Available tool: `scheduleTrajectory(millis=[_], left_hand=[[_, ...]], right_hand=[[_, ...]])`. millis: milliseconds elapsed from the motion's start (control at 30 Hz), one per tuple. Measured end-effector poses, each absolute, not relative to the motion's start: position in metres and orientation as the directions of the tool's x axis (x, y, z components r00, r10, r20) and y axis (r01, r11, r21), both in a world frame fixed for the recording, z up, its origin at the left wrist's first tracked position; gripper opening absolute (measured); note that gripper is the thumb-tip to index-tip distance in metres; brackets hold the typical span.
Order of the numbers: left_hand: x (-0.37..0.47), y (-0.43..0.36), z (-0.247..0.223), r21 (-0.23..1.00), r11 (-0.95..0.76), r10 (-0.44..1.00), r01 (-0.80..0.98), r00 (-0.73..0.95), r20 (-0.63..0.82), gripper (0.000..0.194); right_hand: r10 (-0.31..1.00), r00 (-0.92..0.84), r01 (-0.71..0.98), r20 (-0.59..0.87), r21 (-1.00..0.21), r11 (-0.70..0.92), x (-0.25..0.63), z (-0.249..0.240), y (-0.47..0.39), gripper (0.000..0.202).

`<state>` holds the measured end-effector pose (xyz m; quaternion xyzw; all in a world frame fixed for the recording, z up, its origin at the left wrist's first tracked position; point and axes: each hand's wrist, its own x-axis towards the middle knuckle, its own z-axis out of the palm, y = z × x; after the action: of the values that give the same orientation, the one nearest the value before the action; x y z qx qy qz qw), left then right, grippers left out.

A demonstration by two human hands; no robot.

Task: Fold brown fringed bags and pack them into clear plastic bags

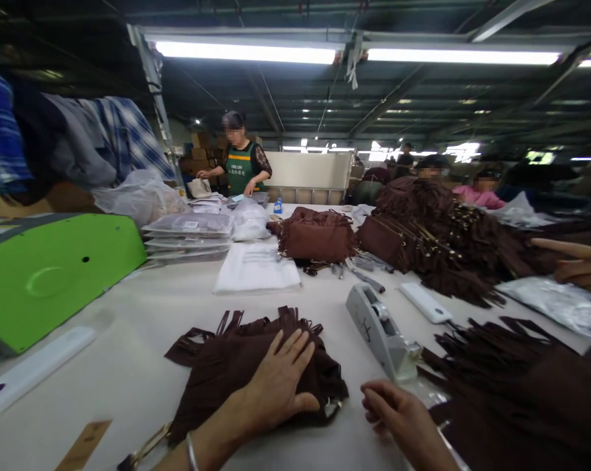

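One brown fringed bag (229, 363) lies on the white tabletop (143, 340), directly under the L hand (283, 376), which rests palm down on it w/ fingers straight & slightly spread. R hand (398, 415) is just R of the bag, apart from it & from the L hand, fingers curled; can't tell from here if it's pinching anything. Tape dispenser (381, 330) stands just beyond R hand, more brown fringed pcs (531, 399) to its R.

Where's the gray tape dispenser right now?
In the head view, the gray tape dispenser stands on the table, right of the middle, just beyond the right hand, with a fringed brown bag to its left.
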<state>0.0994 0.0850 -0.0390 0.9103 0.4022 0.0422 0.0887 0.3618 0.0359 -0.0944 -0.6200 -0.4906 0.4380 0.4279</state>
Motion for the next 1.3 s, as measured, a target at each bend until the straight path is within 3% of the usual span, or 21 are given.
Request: scheduleTrajectory(millis=[133,267,400,500,600,767,967,1067,1133,1200,1233,1300], left_hand=[[0.116,0.076,-0.060,0.229,-0.691,0.699,0.686,0.714,-0.029,0.096],[0.118,0.069,-0.075,0.182,-0.687,0.713,0.703,0.701,-0.012,0.079],[0.120,0.061,-0.086,0.073,-0.737,0.675,0.671,0.731,0.097,0.061],[0.122,0.054,-0.097,-0.025,-0.764,0.629,0.645,0.752,0.199,0.038],[0.123,0.052,-0.108,-0.067,-0.783,0.572,0.619,0.758,0.314,0.032],[0.119,0.058,-0.110,-0.016,-0.831,0.481,0.557,0.732,0.482,0.029],[0.112,0.057,-0.084,0.051,-0.845,0.459,0.533,0.672,0.580,0.029],[0.108,0.056,-0.074,0.088,-0.846,0.455,0.525,0.627,0.633,0.029],[0.107,0.056,-0.069,0.114,-0.848,0.451,0.518,0.592,0.669,0.028],[0.105,0.056,-0.066,0.142,-0.852,0.451,0.505,0.566,0.691,0.026],[0.105,0.055,-0.065,0.155,-0.853,0.452,0.499,0.556,0.697,0.026],[0.105,0.054,-0.064,0.167,-0.857,0.448,0.487,0.545,0.709,0.027]], right_hand=[[0.996,0.046,0.360,-0.072,-0.929,-0.084,0.353,-0.098,0.023,0.033],[0.999,-0.032,0.459,0.033,-0.887,0.044,0.349,-0.092,0.024,0.030],[0.990,-0.122,0.487,0.073,-0.865,0.124,0.344,-0.088,0.027,0.024],[0.989,-0.132,0.507,0.063,-0.853,0.122,0.341,-0.086,0.025,0.023],[0.993,-0.112,0.496,0.043,-0.863,0.094,0.341,-0.083,0.023,0.023],[0.988,-0.072,0.434,0.135,-0.888,0.153,0.335,-0.073,0.016,0.023],[0.975,-0.096,0.333,0.199,-0.917,0.220,0.316,-0.069,0.006,0.024],[0.998,0.000,0.194,0.070,-0.979,0.069,0.312,-0.077,0.004,0.038],[0.984,0.011,-0.066,-0.180,-0.982,-0.179,0.310,-0.080,0.001,0.056],[0.893,-0.150,-0.361,-0.425,-0.817,-0.450,0.303,-0.079,-0.001,0.068],[0.839,-0.271,-0.469,-0.471,-0.697,-0.543,0.298,-0.078,-0.002,0.071],[0.794,-0.459,-0.614,-0.398,-0.505,-0.607,0.284,-0.073,0.000,0.069]])
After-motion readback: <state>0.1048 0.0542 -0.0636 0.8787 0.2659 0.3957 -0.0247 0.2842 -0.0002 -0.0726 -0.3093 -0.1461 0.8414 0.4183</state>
